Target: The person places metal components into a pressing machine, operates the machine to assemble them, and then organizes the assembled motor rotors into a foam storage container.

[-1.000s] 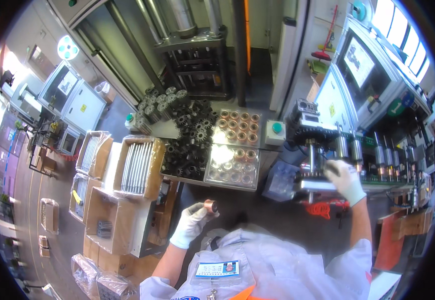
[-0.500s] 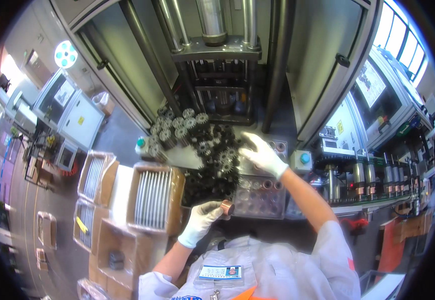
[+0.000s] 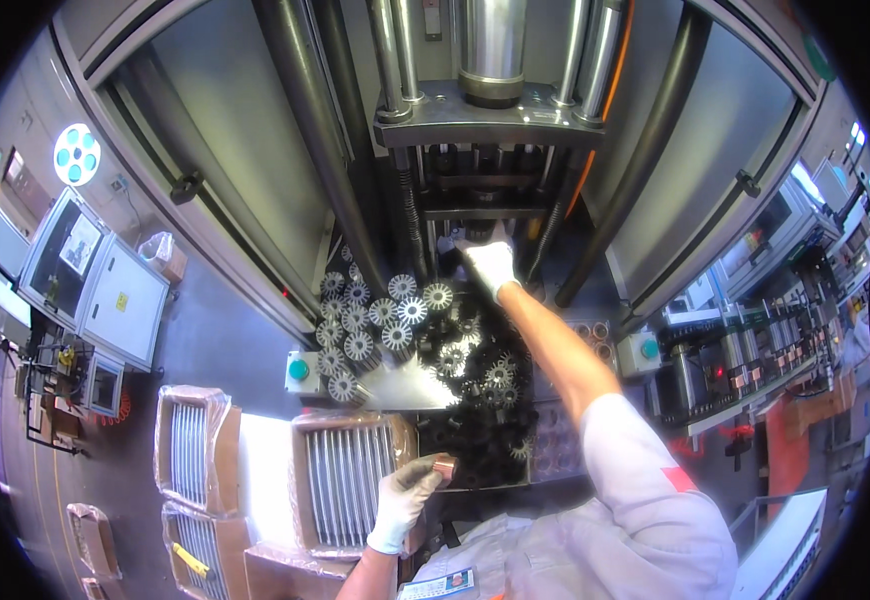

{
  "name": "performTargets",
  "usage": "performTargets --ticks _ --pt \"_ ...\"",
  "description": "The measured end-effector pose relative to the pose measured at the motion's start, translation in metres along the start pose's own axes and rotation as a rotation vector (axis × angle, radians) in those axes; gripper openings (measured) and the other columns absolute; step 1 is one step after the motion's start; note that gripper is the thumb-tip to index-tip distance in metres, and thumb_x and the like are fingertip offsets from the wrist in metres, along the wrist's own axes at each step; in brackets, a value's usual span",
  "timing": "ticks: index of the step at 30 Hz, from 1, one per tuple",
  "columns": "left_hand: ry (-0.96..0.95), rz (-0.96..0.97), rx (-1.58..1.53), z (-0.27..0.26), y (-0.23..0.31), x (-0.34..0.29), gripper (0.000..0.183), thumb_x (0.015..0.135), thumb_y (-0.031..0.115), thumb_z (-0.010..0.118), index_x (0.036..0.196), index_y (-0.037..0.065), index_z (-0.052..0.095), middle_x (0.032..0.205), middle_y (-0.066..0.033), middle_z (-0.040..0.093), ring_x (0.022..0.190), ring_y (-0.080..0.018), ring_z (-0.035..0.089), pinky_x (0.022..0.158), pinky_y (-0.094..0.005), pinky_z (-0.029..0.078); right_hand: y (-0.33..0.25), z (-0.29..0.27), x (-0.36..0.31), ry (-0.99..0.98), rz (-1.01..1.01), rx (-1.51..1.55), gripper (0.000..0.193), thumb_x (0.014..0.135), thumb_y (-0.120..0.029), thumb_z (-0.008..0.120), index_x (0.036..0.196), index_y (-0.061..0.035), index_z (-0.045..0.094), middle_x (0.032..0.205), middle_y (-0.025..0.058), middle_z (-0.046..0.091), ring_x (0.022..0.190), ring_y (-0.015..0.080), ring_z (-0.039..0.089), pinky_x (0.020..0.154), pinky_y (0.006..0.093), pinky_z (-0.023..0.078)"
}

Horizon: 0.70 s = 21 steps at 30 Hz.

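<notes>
My left hand (image 3: 402, 505), in a white glove, pinches a small copper commutator (image 3: 444, 467) close to my body, beside a box of shafts. Stretched far forward, my gloved right hand (image 3: 492, 264) is at the lower tooling of the press (image 3: 485, 205). Its fingertips are among dark parts there, so I cannot make out whether they grip anything. Left of that arm, slotted rotor cores (image 3: 396, 335) stand in a group on the metal table (image 3: 395, 385). A dark heap of toothed parts (image 3: 470, 400) lies between the cores and my right forearm.
Cardboard boxes (image 3: 350, 485) of metal shafts stand at the left. A clear tray (image 3: 555, 440) with round pockets lies under my right arm. Green-button boxes (image 3: 299, 370) flank the table. Thick press columns (image 3: 325, 140) rise beside the tooling. Another machine line (image 3: 735, 365) is at the right.
My right hand has moved forward from above the tray and heap to the press tooling. My left hand still holds the commutator near my body. The view has shifted toward the press.
</notes>
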<state>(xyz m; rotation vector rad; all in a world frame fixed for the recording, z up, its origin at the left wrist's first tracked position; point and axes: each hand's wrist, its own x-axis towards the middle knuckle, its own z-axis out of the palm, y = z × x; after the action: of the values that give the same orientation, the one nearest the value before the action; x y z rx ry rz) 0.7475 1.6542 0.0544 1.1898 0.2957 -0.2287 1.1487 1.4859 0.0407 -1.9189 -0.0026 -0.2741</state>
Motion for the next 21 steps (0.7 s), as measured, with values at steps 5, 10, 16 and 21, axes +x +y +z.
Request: performTargets --ticks 5,10,16,21 --pt "-0.032 -0.011 0.060 0.003 0.011 0.021 0.041 0.094 0.022 0.074 0.124 -0.005 0.065 0.110 -0.0077 0.072 0.099 -0.0139 0.068 0.092 -0.0267 0.053 0.010 0.001 0.013 0.099 -0.051 -0.017 0.072 0.069 -0.023 0.087 0.127 0.0038 0.055 0.116 0.0212 0.070 0.109 0.0341 0.068 0.098 0.0385 0.051" --pt "0.007 0.170 0.220 -0.001 0.022 0.044 0.031 0.097 0.020 0.070 0.119 -0.002 0.066 0.109 -0.0061 0.070 0.097 -0.0117 0.064 0.090 -0.0271 0.051 -0.004 -0.001 0.028 0.113 -0.188 0.016 0.035 0.082 -0.014 0.077 0.106 0.0060 0.062 0.086 0.0130 0.069 0.079 0.0210 0.067 0.070 0.0334 0.053" --pt "0.091 0.514 0.658 0.035 0.060 0.134 0.010 0.094 0.010 0.067 0.096 0.001 0.062 0.093 -0.0067 0.058 0.089 -0.0161 0.056 0.081 -0.0306 0.047 -0.047 -0.062 -0.016 -0.392 0.040 0.329 0.031 0.086 -0.027 0.076 0.101 -0.0009 0.069 0.069 0.0036 0.064 0.050 0.0115 0.055 0.049 0.0287 0.048" --pt "0.203 0.906 1.197 0.076 0.083 0.229 0.013 0.094 0.017 0.065 0.095 0.004 0.064 0.094 -0.0158 0.059 0.088 -0.0331 0.059 0.078 -0.0427 0.048 -0.078 -0.154 -0.117 -0.765 0.358 0.135 0.050 0.085 -0.035 0.075 0.119 -0.0017 0.062 0.087 0.0095 0.068 0.072 0.0140 0.062 0.066 0.0325 0.053"
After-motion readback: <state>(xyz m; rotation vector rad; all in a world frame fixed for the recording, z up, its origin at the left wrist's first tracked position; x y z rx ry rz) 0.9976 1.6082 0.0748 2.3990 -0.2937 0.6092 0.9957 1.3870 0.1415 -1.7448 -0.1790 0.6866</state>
